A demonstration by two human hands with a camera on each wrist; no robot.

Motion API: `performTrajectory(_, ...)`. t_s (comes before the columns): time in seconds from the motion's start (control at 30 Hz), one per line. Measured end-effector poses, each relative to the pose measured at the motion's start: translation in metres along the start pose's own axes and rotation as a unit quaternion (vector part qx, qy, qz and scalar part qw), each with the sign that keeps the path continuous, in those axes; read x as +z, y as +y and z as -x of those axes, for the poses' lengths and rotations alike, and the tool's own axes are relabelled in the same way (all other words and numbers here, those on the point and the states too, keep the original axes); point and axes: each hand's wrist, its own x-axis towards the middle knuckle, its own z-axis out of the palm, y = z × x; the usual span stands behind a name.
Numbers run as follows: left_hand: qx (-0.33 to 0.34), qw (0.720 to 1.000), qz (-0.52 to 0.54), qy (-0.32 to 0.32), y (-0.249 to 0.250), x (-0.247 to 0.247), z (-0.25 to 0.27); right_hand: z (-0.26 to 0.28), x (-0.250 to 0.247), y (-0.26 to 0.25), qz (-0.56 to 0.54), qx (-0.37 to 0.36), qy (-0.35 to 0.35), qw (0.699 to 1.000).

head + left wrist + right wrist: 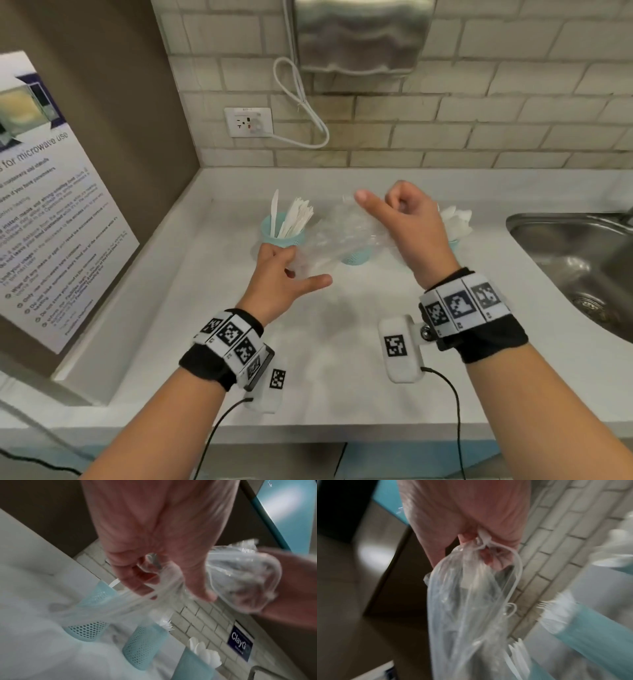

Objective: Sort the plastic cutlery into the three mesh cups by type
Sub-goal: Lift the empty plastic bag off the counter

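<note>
Three teal mesh cups stand in a row on the white counter (342, 342). The left cup (282, 229) holds white knives (294, 216). A crumpled clear plastic bag (342, 233) half hides the middle cup (356, 255), which holds forks (167, 625). Behind my right wrist, the right cup (454, 245) holds spoons (455, 219). Both hands hold the bag above the cups. My left hand (291, 267) grips its lower end with curled fingers (137, 586). My right hand (394, 205) pinches its bunched top (481, 543), thumb out. I see no cutlery inside the bag.
A steel sink (575, 260) is set into the counter at the right. A brown side wall with a microwave poster (44, 205) closes the left. The tiled back wall carries an outlet (248, 121), a white cord (301, 102) and a steel dispenser (359, 34).
</note>
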Motion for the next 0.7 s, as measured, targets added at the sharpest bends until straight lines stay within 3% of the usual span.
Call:
performTrajectory(0.1, 0.021, 0.993, 0.114, -0.006, 0.013, -0.005, 0.007, 0.006, -0.004, 0.028, -0.014, 0.116, 0.022, 0.993)
performTrajectory(0.17, 0.019, 0.974, 0.226, -0.018, 0.024, -0.002, 0.01, 0.018, 0.002, 0.055, 0.034, 0.186, -0.039, 0.981)
performTrajectory(0.23, 0.014, 0.953, 0.302, -0.025, 0.032, 0.007, 0.012, 0.033, 0.012, 0.072, 0.062, 0.196, -0.12, 0.971)
performTrajectory(0.3, -0.001, 0.941, 0.339, -0.025, 0.043, 0.016, 0.016, 0.047, 0.018, 0.075, -0.008, 0.216, -0.143, 0.966)
performTrajectory(0.4, -0.037, 0.934, 0.355, 0.002, 0.047, 0.026, 0.016, 0.062, 0.011, 0.068, -0.131, 0.23, -0.084, 0.961)
performTrajectory(0.53, -0.087, 0.952, 0.295, 0.01, 0.036, 0.052, 0.009, 0.085, -0.023, 0.065, -0.161, 0.197, 0.026, 0.967)
performTrajectory(0.63, -0.094, 0.964, 0.238, -0.072, 0.033, 0.078, 0.016, 0.11, -0.064, 0.076, -0.095, 0.181, 0.076, 0.976)
performTrajectory(0.7, -0.058, 0.974, 0.172, -0.135, 0.028, 0.09, 0.024, 0.135, -0.096, 0.088, -0.042, 0.17, 0.121, 0.977)
